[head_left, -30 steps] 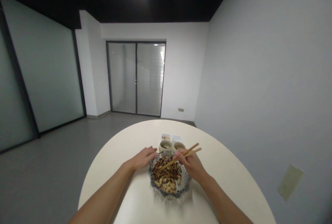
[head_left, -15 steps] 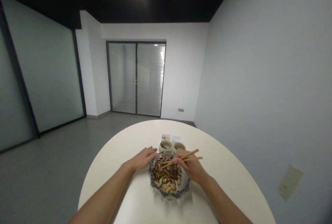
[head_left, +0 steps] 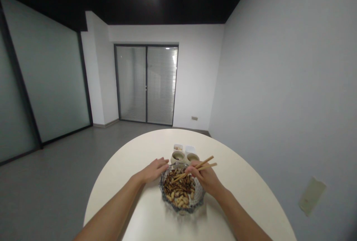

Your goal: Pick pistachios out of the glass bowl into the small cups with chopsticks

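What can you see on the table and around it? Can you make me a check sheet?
Surface: round cream table.
Things in hand: glass bowl of nuts and seeds; chopsticks, tips over the bowl.
Clutter: two round cups and two white square dishes behind the bowl.
Hands: left hand lies flat at the bowl's left rim; right hand holds the chopsticks.
Cables: nothing seen.
Surroundings: grey floor, white walls, glass doors with blinds.
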Available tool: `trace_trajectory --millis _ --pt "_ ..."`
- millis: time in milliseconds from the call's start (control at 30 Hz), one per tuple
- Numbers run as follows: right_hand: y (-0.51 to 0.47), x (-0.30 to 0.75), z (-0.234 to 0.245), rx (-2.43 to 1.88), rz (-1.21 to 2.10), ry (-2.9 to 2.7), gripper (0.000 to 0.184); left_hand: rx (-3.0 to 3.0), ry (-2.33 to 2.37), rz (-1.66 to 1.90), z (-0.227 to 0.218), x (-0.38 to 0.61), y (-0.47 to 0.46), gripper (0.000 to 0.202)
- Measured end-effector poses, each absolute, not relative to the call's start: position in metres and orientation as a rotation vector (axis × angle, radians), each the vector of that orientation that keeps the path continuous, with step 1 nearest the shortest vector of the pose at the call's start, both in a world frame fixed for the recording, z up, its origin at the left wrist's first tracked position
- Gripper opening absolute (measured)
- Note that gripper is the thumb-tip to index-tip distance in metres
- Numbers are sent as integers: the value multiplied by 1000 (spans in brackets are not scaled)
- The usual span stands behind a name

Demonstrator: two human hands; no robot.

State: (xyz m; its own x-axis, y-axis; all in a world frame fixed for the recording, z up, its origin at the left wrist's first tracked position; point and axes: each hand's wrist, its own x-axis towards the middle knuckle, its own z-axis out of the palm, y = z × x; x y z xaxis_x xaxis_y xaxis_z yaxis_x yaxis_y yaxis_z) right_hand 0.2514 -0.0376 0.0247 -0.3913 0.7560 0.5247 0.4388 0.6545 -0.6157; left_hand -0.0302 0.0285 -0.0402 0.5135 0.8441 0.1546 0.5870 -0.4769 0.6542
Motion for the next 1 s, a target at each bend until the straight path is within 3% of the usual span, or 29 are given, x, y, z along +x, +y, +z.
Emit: trace_trajectory --millis 600,1000 --pt "-33 252 18 -988 548 -1992 44 2183 1199 650 -42 -31 28 74" --pt "-34 255 19 -925 573 -1935 55 2180 1194 660 -41 -30 27 71"
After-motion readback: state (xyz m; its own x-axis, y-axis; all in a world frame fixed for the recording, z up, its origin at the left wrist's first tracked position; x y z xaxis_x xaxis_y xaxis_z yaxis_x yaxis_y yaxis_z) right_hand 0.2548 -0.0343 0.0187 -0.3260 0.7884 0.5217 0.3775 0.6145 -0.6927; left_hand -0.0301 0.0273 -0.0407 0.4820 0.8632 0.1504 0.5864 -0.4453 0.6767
